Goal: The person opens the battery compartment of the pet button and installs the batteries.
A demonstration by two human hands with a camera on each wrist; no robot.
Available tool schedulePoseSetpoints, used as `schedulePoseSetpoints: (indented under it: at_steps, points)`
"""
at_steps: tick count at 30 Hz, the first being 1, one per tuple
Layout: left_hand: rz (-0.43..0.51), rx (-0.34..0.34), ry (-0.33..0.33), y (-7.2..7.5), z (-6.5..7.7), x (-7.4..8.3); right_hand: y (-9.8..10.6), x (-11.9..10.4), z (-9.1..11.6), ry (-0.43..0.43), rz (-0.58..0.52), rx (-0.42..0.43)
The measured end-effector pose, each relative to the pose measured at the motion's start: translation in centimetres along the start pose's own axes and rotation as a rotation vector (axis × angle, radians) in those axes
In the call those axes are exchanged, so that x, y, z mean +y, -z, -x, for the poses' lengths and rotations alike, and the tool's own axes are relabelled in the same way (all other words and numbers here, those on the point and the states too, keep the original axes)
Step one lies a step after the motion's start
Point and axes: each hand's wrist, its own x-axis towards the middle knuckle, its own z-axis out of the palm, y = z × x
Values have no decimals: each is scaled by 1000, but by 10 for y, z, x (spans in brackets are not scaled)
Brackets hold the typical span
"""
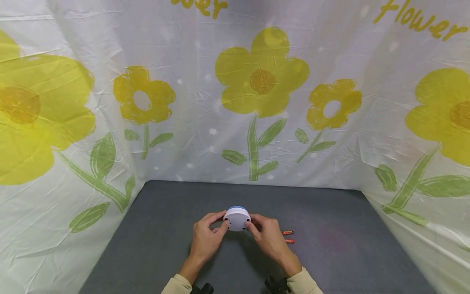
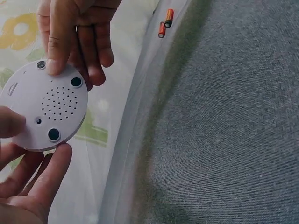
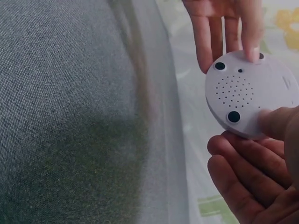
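Observation:
Both hands hold a round white device (image 1: 237, 220) with a blue edge on its far side, raised over the dark table. Its flat underside faces me, showing a cluster of small speaker holes (image 2: 60, 103), dark round feet (image 3: 234, 116) and a small screw hole (image 2: 39, 121). The left hand (image 1: 207, 237) pinches the left rim, thumb on the underside and fingers behind. Opposite it, the right hand (image 1: 269, 237) grips the right rim the same way. The device's other face is mostly hidden.
Two red-and-orange batteries (image 1: 288, 232) lie on the table just right of the right hand. The dark grey table (image 1: 330, 245) is enclosed at the back and sides by a white curtain (image 1: 198, 143) with yellow flowers.

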Motion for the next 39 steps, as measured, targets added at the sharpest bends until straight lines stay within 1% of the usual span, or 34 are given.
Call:
schedulePoseSetpoints:
  at_steps: [9,12,17,22,28,32,39]
  points:
    - [-16,11,21,0,-3,3,0,-2,-2,-18,12,-12]
    - [-25,0,29,0,-4,2,0,-2,-3,-36,19,1]
    - [-12,-36,68,0,-4,-1,-2,-1,-3,-65,38,15]
    - [82,-81,149,1,-5,-3,-4,0,-1,-99,29,-13]
    - [188,-130,266,1,-4,-4,-5,3,1,-128,34,-34]
    - [225,-146,328,-2,-3,-5,-6,5,1,-150,47,-56]
    - [246,-195,424,-6,-1,-12,-10,10,5,-208,73,-93]
